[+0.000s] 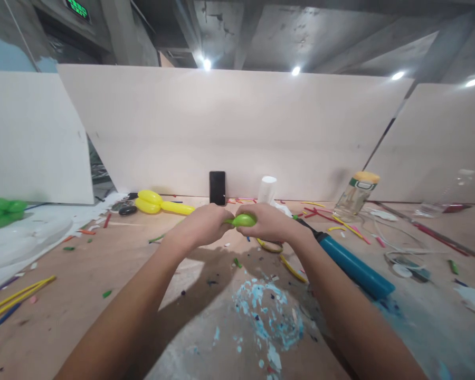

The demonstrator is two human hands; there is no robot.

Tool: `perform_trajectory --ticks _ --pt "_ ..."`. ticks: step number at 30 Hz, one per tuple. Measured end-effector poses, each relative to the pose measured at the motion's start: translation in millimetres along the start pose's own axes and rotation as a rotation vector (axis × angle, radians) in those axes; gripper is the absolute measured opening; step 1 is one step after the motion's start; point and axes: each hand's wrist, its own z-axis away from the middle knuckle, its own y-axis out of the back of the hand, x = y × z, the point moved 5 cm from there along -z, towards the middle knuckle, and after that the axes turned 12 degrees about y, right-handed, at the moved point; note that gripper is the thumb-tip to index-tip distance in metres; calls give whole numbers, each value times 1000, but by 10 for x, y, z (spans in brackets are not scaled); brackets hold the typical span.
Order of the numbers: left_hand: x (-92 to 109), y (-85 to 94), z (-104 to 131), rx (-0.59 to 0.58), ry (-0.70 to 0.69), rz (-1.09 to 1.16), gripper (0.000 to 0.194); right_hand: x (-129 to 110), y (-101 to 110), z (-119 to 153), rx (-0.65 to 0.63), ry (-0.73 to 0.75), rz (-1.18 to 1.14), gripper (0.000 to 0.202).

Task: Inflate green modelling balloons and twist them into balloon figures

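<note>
A small green balloon [245, 220], inflated and rounded, is held between my two hands above the middle of the table. My left hand [212, 224] pinches its narrow, thin end. Around the rounded part, the fingers of my right hand [267, 221] are closed. Beyond my left hand lies a twisted yellow balloon [154, 203] with round lobes and a long straight part. A blue hand pump [356, 266] rests beside my right forearm, its dark end partly behind that arm.
A black phone [217, 188] stands against the pale board [237, 126], near a white cylinder [267, 189]. At the right are a yellow-lidded jar [357, 194], a clear bottle [445, 195] and cables. Green balloons [3, 211] sit at far left. Balloon scraps and blue flakes litter the table [142, 338].
</note>
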Motion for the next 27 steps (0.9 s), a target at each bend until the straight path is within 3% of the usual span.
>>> perform_trajectory --ticks 2,7,10,13,16,20,24,27 --pt "-1 31 12 -32 -19 64 32 -81 32 -22 103 53 210 23" --pt "-44 114 -3 81 5 252 39 -223 58 -58 316 142 519 38" --pt "-109 126 -18 165 -6 204 38 -132 99 -19 330 112 435 41" --pt "-215 185 -10 276 5 144 38 96 150 60 243 -23 207 45" --pt "-280 236 10 312 10 134 42 247 167 122 165 -125 34 39" --pt "-288 243 16 296 43 55 48 208 164 114 171 -115 36 27" --pt "-251 235 16 315 49 -74 47 142 132 97 157 -109 -27 37" --pt "-198 237 19 353 55 -98 46 120 159 86 237 -98 -69 33"
